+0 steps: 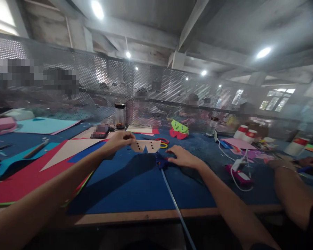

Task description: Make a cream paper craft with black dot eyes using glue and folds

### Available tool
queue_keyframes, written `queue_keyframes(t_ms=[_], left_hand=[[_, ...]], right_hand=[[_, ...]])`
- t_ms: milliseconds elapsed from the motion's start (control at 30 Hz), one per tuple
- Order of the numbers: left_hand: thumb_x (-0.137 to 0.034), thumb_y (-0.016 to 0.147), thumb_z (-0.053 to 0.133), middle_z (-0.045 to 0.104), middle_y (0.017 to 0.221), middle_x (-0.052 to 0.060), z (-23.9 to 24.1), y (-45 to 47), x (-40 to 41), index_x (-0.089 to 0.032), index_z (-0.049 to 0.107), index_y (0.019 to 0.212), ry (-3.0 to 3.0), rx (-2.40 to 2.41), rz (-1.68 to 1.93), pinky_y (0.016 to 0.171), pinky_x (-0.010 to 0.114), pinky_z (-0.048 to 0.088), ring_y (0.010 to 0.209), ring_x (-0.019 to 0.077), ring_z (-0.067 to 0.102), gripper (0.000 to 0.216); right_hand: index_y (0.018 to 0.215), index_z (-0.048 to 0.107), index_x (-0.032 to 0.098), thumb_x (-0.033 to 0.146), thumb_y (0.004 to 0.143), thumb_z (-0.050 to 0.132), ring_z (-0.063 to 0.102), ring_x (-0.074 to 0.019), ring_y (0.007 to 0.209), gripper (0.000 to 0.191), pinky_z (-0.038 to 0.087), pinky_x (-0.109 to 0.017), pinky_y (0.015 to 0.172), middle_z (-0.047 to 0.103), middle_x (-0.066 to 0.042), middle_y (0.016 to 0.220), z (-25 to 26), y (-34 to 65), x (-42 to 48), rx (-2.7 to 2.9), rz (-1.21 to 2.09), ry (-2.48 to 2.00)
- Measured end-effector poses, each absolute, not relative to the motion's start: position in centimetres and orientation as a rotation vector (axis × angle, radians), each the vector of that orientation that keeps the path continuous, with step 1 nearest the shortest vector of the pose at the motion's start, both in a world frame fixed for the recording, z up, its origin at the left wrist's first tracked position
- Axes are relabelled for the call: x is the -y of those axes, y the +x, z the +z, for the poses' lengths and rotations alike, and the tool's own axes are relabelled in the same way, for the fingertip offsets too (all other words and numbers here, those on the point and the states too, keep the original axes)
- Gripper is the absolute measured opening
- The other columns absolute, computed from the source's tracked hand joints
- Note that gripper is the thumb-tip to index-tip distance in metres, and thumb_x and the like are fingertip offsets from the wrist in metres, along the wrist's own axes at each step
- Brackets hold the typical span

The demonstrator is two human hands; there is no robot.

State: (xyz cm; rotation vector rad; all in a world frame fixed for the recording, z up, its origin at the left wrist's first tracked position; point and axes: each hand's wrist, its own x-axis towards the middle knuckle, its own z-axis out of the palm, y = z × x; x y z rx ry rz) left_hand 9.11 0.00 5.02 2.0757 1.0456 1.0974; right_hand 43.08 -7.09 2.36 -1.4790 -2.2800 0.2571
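Between the thumb and fingers of my left hand (122,139) is the end of a cream paper cutout (152,146), with black dots and a V-shaped notch in its lower edge. It is held above the blue tabletop. My right hand (183,156) has its fingers apart, with nothing seen in them. Right by its thumb lies a dark blue tool (161,161), perhaps a glue gun, with a blue cord (175,205) running over the table's front edge. Whether the thumb touches it I cannot tell. Behind the cutout lie scissors (163,143) with red and yellow handles.
Green (181,129) and red (179,134) paper cutouts stand at the back. Red sheets (21,180) and other coloured papers cover the left. To the right are a pink power strip (239,175) with white cables, paper cups (250,135) and another person's arm (289,187).
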Motion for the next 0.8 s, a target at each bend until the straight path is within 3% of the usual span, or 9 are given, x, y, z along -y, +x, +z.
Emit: queue_keyframes(t_ms=[100, 167, 267, 500, 667, 733, 800], left_hand=[[-0.038, 0.078, 0.07, 0.069, 0.073, 0.001, 5.0, 10.0, 0.4, -0.02, 0.075, 0.078, 2.137, -1.051, 1.101, 0.065, 0.028, 0.042, 0.071, 0.0189, 0.06, 0.019], [-0.038, 0.079, 0.069, 0.069, 0.075, 0.001, 4.8, 10.4, 0.8, -0.021, 0.076, 0.079, 2.172, -1.051, 1.098, 0.065, 0.028, 0.041, 0.072, 0.0188, 0.06, 0.019], [-0.039, 0.079, 0.069, 0.071, 0.078, 0.002, 4.3, 10.7, 1.1, -0.022, 0.076, 0.082, 2.201, -1.033, 1.07, 0.064, 0.028, 0.043, 0.073, 0.0196, 0.061, 0.019], [-0.044, 0.08, 0.071, 0.069, 0.077, 0.002, 3.4, 10.9, 2.0, -0.02, 0.075, 0.089, 2.129, -1.018, 1.124, 0.06, 0.028, 0.043, 0.067, 0.018, 0.06, 0.026], [-0.043, 0.081, 0.069, 0.069, 0.12, 0.01, 2.5, 10.8, 2.1, -0.02, 0.06, 0.131, 1.957, -1.081, 1.363, 0.064, 0.029, 0.052, 0.086, 0.0215, 0.068, 0.055], [-0.043, 0.081, 0.069, 0.063, 0.136, 0.013, 2.1, 10.8, 2.0, -0.02, 0.056, 0.134, 1.901, -1.094, 1.424, 0.067, 0.031, 0.054, 0.091, 0.0221, 0.069, 0.059], [-0.044, 0.081, 0.069, 0.065, 0.136, 0.013, 1.8, 10.8, 1.9, -0.02, 0.06, 0.131, 1.882, -1.08, 1.418, 0.071, 0.033, 0.056, 0.091, 0.0223, 0.07, 0.056]], right_hand=[[0.129, 0.062, 0.016, 0.028, 0.104, 0.046, 0.071, -0.0211, 0.095, 0.032, 0.052, -0.035, 0.087, 0.073, -0.011, 0.11, 2.6, 42.8, 6.7, 2.096, 0.217, -1.398], [0.134, 0.058, 0.017, 0.031, 0.109, 0.037, 0.072, -0.0168, 0.081, 0.036, 0.055, -0.03, 0.08, 0.074, -0.007, 0.102, 2.4, 42.0, 6.7, 2.034, 0.226, -1.307], [0.131, 0.061, 0.02, 0.035, 0.107, 0.047, 0.071, -0.0149, 0.08, 0.031, 0.055, -0.026, 0.076, 0.074, -0.004, 0.104, 1.9, 40.7, 7.0, 2.007, 0.203, -1.153], [0.108, 0.07, 0.022, 0.028, 0.103, 0.057, 0.069, -0.0195, 0.094, 0.015, 0.054, -0.031, 0.085, 0.073, -0.006, 0.105, 1.0, 40.0, 7.2, 1.982, -0.007, -0.991], [0.108, 0.068, 0.022, 0.024, 0.105, 0.052, 0.067, -0.0233, 0.1, 0.016, 0.051, -0.037, 0.093, 0.071, -0.008, 0.104, 1.1, 40.3, 7.7, 1.993, -0.174, -0.976], [0.108, 0.068, 0.022, 0.024, 0.106, 0.051, 0.066, -0.0236, 0.101, 0.017, 0.05, -0.038, 0.093, 0.071, -0.009, 0.104, 1.3, 40.4, 7.9, 2.001, -0.218, -0.976], [0.108, 0.068, 0.022, 0.025, 0.106, 0.05, 0.066, -0.0236, 0.101, 0.018, 0.05, -0.038, 0.093, 0.071, -0.009, 0.104, 1.3, 40.4, 8.0, 2.008, -0.25, -0.981]])
